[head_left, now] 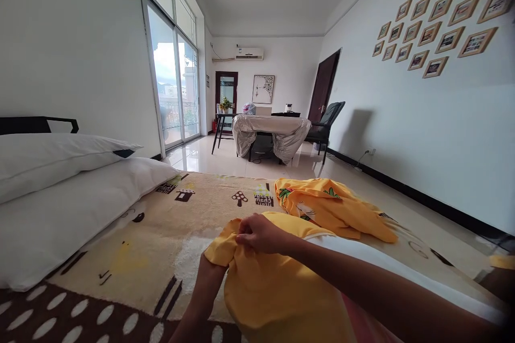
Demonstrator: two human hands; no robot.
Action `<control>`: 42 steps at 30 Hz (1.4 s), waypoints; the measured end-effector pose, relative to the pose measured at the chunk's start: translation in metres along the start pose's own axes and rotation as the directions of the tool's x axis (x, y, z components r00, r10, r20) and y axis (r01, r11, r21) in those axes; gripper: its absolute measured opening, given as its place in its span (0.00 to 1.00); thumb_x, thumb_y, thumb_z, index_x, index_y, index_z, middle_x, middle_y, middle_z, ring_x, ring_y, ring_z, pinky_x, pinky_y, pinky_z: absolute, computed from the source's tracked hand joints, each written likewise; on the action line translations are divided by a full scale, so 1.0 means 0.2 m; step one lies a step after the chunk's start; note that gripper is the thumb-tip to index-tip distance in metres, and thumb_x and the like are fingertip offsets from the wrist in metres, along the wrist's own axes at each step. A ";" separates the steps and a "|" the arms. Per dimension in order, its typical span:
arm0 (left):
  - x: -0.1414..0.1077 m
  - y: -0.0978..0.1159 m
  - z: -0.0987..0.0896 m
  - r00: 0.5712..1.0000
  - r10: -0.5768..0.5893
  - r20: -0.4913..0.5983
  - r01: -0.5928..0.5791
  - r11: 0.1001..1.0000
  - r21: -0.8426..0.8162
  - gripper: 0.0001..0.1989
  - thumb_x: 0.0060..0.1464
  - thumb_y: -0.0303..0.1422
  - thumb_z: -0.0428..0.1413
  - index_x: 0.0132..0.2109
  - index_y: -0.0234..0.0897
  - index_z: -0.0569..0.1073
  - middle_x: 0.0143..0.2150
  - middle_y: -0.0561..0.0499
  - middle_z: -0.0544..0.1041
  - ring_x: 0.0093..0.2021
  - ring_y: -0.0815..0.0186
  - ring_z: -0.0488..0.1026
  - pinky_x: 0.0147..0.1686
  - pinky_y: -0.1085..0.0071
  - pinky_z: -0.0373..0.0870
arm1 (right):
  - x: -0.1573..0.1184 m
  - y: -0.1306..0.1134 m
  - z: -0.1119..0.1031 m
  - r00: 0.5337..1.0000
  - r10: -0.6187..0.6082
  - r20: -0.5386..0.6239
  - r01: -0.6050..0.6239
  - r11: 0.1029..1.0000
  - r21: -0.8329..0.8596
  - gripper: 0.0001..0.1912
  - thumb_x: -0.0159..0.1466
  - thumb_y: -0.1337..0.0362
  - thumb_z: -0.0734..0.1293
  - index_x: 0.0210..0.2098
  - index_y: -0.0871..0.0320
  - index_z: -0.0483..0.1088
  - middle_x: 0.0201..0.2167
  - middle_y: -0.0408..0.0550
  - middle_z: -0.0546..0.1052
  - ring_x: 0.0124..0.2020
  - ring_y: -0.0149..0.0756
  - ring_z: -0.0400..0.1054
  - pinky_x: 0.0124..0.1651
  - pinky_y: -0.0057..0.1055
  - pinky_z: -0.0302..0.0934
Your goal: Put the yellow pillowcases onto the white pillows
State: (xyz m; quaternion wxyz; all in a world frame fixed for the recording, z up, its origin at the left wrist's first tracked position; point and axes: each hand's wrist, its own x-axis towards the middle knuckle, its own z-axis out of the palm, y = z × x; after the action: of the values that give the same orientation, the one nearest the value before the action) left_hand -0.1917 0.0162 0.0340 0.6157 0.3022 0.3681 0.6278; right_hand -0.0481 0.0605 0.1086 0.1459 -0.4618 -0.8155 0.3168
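A yellow garment (277,284) with a white part and some pink lies in front of me on the bed. My right hand (261,233) is closed on its cloth, fingers pinching a fold near the top. My left hand (212,278) reaches up into a tube-like end of the yellow cloth, perhaps a sleeve. Only the wrist and forearm show; the cloth hides the fingers. Beyond my right hand rests a crumpled orange garment (338,209) with a green leaf print.
A patterned beige blanket (161,241) covers the bed. White pillows (76,203) are stacked at left. Past the bed stand a cloth-covered table (269,124), a black chair (328,123) and a small stand with a plant (225,104). Glass doors (173,80) line the left wall.
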 end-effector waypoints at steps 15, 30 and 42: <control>-0.07 0.08 -0.06 0.995 0.070 0.075 -0.086 0.968 0.234 0.12 0.39 0.30 0.65 0.35 0.30 0.79 0.28 0.48 0.79 0.35 0.57 0.74 0.31 0.71 0.67 | -0.04 -0.10 0.09 0.991 -0.133 -0.005 0.132 0.991 -0.035 0.10 0.53 0.75 0.61 0.18 0.61 0.66 0.17 0.40 0.71 0.21 0.26 0.63 0.27 0.23 0.55; -0.07 0.09 -0.04 0.974 -0.104 0.202 0.117 0.992 -0.050 0.11 0.34 0.26 0.66 0.31 0.30 0.80 0.26 0.46 0.79 0.35 0.55 0.76 0.33 0.69 0.69 | 0.17 0.05 -0.12 0.978 -0.113 0.174 0.147 0.969 -0.199 0.18 0.56 0.68 0.66 0.47 0.57 0.73 0.49 0.52 0.74 0.54 0.44 0.64 0.57 0.42 0.53; -0.12 0.21 -0.03 0.986 -0.084 0.143 0.106 0.983 -0.152 0.16 0.42 0.32 0.63 0.42 0.34 0.78 0.38 0.43 0.80 0.48 0.48 0.73 0.45 0.61 0.71 | 0.15 0.15 -0.21 0.906 0.031 0.422 -0.192 0.919 0.345 0.14 0.55 0.57 0.69 0.38 0.58 0.76 0.34 0.45 0.78 0.30 0.29 0.70 0.32 0.22 0.63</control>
State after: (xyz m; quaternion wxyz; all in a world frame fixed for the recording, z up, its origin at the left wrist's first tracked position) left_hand -0.2192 -0.0078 0.0673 0.6909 0.2762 0.2877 0.6029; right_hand -0.0215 0.1127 0.1192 0.0398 -0.3950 -0.7230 0.5654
